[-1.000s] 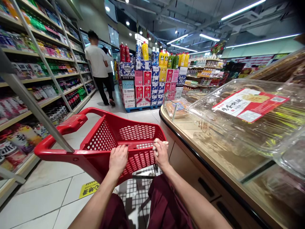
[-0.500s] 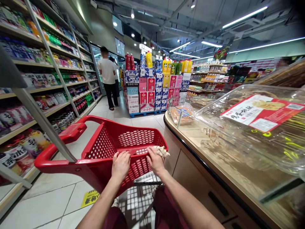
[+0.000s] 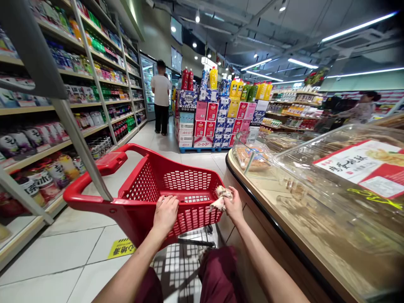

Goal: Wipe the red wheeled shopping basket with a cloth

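Note:
A red plastic shopping cart (image 3: 139, 208) stands in front of me, its perforated basket showing nothing inside. My left hand (image 3: 166, 212) is closed over the near rim of the basket, fingers curled across the edge. Near the basket's right corner, my right hand (image 3: 234, 206) grips a crumpled off-white cloth (image 3: 220, 198) with dark spots. The cloth hangs in front of the rim; whether it touches the plastic I cannot tell.
Close on the right is a glass-edged counter (image 3: 252, 185) with clear food boxes (image 3: 341, 168). Drink shelves (image 3: 78, 105) line the left. Ahead are stacked drink cartons (image 3: 205, 122) and a person in a white shirt (image 3: 160, 90). A yellow sticker (image 3: 121, 248) marks the floor.
My right hand has shifted right along the rim to the corner, and the cloth shows more fully. My left hand stays on the rim. The view has swung left.

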Demonstrator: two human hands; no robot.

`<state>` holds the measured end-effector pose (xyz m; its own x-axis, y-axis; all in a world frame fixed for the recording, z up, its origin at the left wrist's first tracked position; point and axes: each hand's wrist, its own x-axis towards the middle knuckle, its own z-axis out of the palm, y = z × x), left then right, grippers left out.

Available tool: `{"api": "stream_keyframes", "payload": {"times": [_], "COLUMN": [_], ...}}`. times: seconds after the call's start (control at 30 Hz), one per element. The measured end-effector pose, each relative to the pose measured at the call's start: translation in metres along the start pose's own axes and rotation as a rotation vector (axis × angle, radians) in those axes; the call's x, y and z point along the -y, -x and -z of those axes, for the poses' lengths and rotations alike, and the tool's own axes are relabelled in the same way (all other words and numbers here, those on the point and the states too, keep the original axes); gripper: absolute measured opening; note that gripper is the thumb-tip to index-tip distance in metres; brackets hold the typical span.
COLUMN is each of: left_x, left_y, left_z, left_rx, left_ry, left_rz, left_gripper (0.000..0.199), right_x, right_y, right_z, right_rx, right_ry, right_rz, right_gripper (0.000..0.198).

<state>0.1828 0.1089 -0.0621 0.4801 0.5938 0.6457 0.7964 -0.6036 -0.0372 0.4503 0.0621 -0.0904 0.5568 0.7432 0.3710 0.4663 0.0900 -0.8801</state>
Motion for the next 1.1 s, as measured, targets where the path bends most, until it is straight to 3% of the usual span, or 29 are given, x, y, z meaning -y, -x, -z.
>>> {"api": "stream_keyframes", "payload": {"times": [0.1,0.2,0.37,0.43,0.6,0.7,0.8,0.87,0.93,1.0,1.1], "left_x": [-0.001,-0.002,-0.005,-0.005,-0.002,-0.003,-0.001,0.008,0.025,0.042,0.053], "left_y": [0.000,0.000,-0.002,-0.002,0.000,-0.001,-0.004,-0.003,0.003,0.011,0.018], "left_z": [0.001,0.002,0.003,0.005,0.010,0.007,0.007,0.015,0.027,0.041,0.051], "left_rx": [0.006,0.012,0.024,0.048,0.072,0.042,0.027,0.023,-0.020,-0.066,-0.066], "left_ry": [0.006,0.016,0.000,-0.003,0.001,-0.003,-0.041,-0.082,-0.149,-0.214,-0.234], "left_rz": [0.007,0.005,0.036,0.040,-0.012,-0.040,-0.056,-0.103,-0.116,-0.095,-0.075], "left_gripper": [0.025,0.026,0.026,0.026,0.029,0.033,0.032,0.032,0.033,0.034,0.032], "right_x": [0.002,-0.011,-0.013,-0.002,0.020,0.025,0.031,0.031,0.023,0.013,0.015], "right_y": [0.007,0.016,0.024,0.019,0.007,0.024,0.041,0.040,0.031,0.021,0.022], "right_z": [-0.006,-0.010,-0.023,-0.028,-0.029,-0.040,-0.057,-0.053,-0.035,-0.017,-0.025], "right_rx": [0.110,0.179,0.232,0.254,0.076,0.167,0.199,0.252,0.251,0.152,0.033], "right_ry": [0.282,0.528,0.461,0.350,0.292,0.364,0.375,0.353,0.340,0.356,0.339], "right_rz": [0.182,0.346,0.506,0.502,0.358,0.428,0.574,0.623,0.523,0.347,0.273], "right_gripper": [0.028,0.028,0.045,0.049,0.044,0.036,0.042,0.041,0.038,0.038,0.040]}}
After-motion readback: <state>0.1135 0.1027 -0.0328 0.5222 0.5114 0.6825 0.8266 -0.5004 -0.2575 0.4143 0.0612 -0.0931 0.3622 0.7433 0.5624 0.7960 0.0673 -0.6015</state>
